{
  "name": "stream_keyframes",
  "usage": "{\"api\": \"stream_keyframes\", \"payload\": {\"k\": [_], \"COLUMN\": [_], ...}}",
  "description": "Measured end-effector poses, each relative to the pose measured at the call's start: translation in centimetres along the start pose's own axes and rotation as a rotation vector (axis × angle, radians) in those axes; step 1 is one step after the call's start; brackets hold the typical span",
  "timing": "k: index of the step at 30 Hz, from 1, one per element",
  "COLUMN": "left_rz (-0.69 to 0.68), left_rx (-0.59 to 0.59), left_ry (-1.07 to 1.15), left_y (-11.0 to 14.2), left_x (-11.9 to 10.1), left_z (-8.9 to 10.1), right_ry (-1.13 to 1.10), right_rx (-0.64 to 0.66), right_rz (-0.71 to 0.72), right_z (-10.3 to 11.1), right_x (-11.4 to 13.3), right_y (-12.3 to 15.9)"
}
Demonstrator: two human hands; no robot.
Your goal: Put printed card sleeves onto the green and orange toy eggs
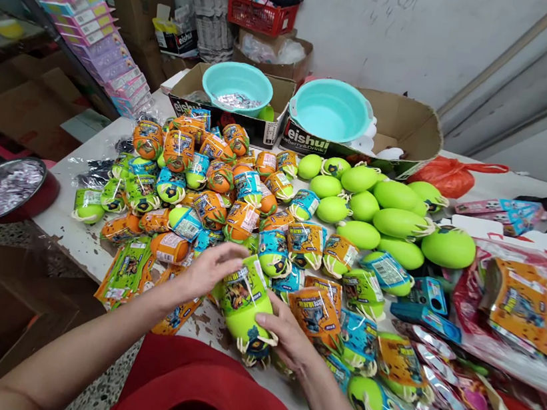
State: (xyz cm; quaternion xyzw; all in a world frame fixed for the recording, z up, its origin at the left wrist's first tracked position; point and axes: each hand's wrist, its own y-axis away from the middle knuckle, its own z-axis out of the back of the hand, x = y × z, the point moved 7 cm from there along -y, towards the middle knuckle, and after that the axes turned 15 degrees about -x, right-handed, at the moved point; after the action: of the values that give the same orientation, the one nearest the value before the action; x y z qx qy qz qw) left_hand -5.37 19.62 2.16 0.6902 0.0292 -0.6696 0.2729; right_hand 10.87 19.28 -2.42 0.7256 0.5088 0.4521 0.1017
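At the near edge of the table, a large green egg-shaped toy is partly covered by a green printed wrapper. Pale cord shows at its lower end. My left hand bends its fingers over the upper end of the wrapper. From the right, my right hand grips the egg's side, thumb on the green surface. Around my hands lie several wrapped eggs, among them an orange-wrapped one just right of my right hand. Flat printed wrappers lie left of my left hand.
Bare green eggs cluster at the right middle, wrapped orange eggs at the left middle. Two turquoise basins sit on cardboard boxes behind. A metal bowl of small packets stands at left; an orange wrapper stack lies right.
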Motion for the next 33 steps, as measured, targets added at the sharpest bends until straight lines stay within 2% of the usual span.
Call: {"api": "stream_keyframes", "payload": {"k": [1, 2, 3, 6, 8, 11, 13, 15, 19, 22, 26, 29, 33], "left_rz": [-0.021, 0.008, 0.085, 0.393, 0.463, 0.461, 0.459, 0.435, 0.301, 0.284, 0.326, 0.336, 0.386], "left_rx": [-0.117, -0.178, -0.169, 0.106, 0.218, 0.255, 0.267, 0.284, 0.365, 0.382, 0.376, 0.416, 0.44], "left_ry": [0.019, 0.044, 0.066, 0.114, 0.134, 0.128, 0.114, 0.124, 0.148, 0.089, 0.061, 0.104, 0.12], "left_y": [0.1, 0.4, 1.0, 3.9, 5.8, 7.2, 7.5, 7.4, 7.3, 7.7, 8.5, 8.8, 9.0], "left_x": [0.1, 0.6, 1.6, 5.5, 6.8, 7.3, 7.1, 6.4, 4.9, 5.5, 6.6, 6.6, 7.5], "left_z": [1.1, 1.9, 2.1, 0.4, -0.6, -1.4, -1.5, -1.6, -2.3, -2.8, -3.4, -3.9, -4.1], "right_ry": [-0.038, -0.072, -0.1, -0.153, -0.174, -0.139, -0.067, 0.008, 0.005, -0.025, 0.008, 0.104, 0.181], "right_rx": [-0.033, -0.062, -0.089, -0.152, -0.209, -0.269, -0.214, -0.133, -0.09, -0.072, -0.16, -0.234, -0.277], "right_rz": [0.026, 0.045, 0.058, 0.072, 0.102, 0.146, 0.122, 0.116, 0.111, 0.057, 0.092, 0.129, 0.135], "right_z": [0.0, 0.0, 0.0, -0.2, 0.1, 1.0, 1.2, 1.2, 0.9, 0.5, 1.7, 2.8, 3.6], "right_x": [-0.2, -0.5, -0.9, -2.6, -3.8, -5.2, -5.6, -5.3, -3.5, -3.3, -4.1, -4.6, -4.9], "right_y": [0.1, 0.2, 0.4, 0.9, 1.3, 1.8, 2.1, 2.3, 2.6, 2.8, 3.0, 3.2, 3.5]}}
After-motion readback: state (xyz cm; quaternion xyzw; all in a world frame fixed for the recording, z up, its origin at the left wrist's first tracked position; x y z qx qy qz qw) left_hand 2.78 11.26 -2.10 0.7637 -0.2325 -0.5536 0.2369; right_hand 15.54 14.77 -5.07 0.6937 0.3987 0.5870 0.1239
